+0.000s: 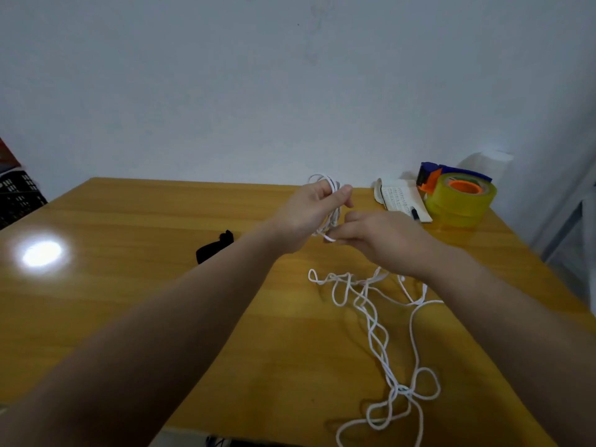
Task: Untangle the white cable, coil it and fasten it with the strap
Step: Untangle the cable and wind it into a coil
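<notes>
The job looks under way but far from finished. A few loops of the white cable (374, 321) are gathered into a small coil above the wooden table (129, 285), while most of its length lies on the tabletop below and in front of the hands. There it crosses over itself in twists and at least 1 knotted cluster near the front edge, so untangling and most of the coiling are left to do. The black strap (214, 246) lies unused on the table, to the left of the hands and apart from the cable, so fastening has not begun.

The left hand (309, 211) is curled around the small coil, thumb and fingers closed on the loops and holding them up. The right hand (383, 240) sits just beside it, fingers bent, pinching a strand at the bottom of the coil. The 2 hands are nearly touching.
</notes>
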`<state>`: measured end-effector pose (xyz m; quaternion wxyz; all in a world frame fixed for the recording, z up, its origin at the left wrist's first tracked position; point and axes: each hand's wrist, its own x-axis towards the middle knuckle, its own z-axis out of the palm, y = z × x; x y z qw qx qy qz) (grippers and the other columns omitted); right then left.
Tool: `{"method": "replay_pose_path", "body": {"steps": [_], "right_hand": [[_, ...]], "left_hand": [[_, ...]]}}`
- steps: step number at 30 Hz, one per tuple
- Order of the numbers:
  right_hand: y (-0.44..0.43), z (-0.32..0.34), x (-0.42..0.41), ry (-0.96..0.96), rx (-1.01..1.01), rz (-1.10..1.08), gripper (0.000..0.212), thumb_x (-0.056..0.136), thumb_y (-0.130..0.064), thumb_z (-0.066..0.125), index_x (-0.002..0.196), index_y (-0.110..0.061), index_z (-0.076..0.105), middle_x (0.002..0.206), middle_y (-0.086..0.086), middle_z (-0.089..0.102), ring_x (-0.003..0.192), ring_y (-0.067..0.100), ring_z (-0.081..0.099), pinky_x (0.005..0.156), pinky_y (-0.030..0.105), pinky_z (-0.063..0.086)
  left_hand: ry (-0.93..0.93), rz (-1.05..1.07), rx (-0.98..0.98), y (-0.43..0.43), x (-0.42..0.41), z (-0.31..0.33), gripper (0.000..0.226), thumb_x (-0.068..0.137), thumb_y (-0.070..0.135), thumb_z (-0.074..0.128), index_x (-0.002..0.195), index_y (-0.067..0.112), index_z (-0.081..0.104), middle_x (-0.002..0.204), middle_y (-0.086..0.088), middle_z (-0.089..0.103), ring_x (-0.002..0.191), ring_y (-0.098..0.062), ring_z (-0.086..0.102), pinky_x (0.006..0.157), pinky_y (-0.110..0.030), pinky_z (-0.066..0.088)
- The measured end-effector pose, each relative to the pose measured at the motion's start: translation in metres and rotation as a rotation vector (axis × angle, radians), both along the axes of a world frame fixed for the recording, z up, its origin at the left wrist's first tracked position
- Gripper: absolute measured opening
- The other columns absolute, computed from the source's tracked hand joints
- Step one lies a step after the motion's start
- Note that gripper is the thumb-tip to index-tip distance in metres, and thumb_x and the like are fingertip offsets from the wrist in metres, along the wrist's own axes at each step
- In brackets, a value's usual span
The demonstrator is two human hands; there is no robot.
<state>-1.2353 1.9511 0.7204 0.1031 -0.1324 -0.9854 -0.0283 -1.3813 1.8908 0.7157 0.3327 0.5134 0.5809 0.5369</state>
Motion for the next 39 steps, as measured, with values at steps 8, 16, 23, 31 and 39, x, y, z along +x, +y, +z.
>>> {"method": "replay_pose_path", "body": {"steps": [8,16,23,31,39], "right_hand": [[-0.003,0.003,0.001,-0.078,-0.025,-0.008,0.035,0.092,-0.053,0.041,0.121,-0.038,0.052,0.082,-0.012,0.062,0.087,0.012,0.06,0.065,0.027,0.04],[0.006,-0.006,0.005,0.122,0.06,-0.008,0.026,0.096,-0.026,0.049,0.117,-0.026,0.065,0.097,0.002,0.055,0.075,0.02,0.05,0.058,0.033,0.042],[0.007,0.006,-0.003,0.247,0.129,0.002,0.019,0.089,-0.022,0.053,0.095,-0.017,0.07,0.087,0.011,0.054,0.059,0.028,0.051,0.042,0.032,0.041],[0.013,0.018,0.001,0.095,-0.004,-0.28,0.048,0.072,-0.064,0.059,0.062,-0.02,0.043,0.055,-0.009,0.04,0.064,0.017,0.045,0.051,0.027,0.026],[0.036,0.008,0.016,0.246,-0.651,-0.04,0.041,0.076,-0.019,0.076,0.108,-0.03,0.054,0.074,-0.004,0.056,0.062,0.007,0.052,0.061,0.022,0.044]], "left_hand": [[-0.222,0.042,-0.052,0.004,-0.003,0.0,0.021,0.1,0.03,0.04,0.089,0.02,0.055,0.135,-0.006,0.052,0.133,-0.02,0.039,0.108,-0.052,0.034],[-0.473,0.153,0.001,-0.002,-0.019,0.007,0.021,0.102,0.021,0.036,0.087,0.013,0.048,0.128,-0.009,0.054,0.123,-0.023,0.044,0.101,-0.049,0.038],[-0.178,0.018,-0.107,-0.008,-0.01,0.006,0.022,0.095,0.037,0.047,0.088,0.016,0.05,0.099,-0.01,0.062,0.104,-0.029,0.058,0.098,-0.052,0.041],[0.337,-0.098,-0.235,-0.021,0.008,0.008,0.029,0.102,0.03,0.031,0.079,0.016,0.04,0.062,-0.004,0.051,0.052,-0.013,0.045,0.051,-0.025,0.039],[0.525,-0.112,-0.21,-0.029,-0.004,0.005,0.039,0.085,0.046,0.062,0.074,0.012,0.046,0.052,0.003,0.041,0.042,-0.008,0.038,0.043,-0.025,0.033]]}}
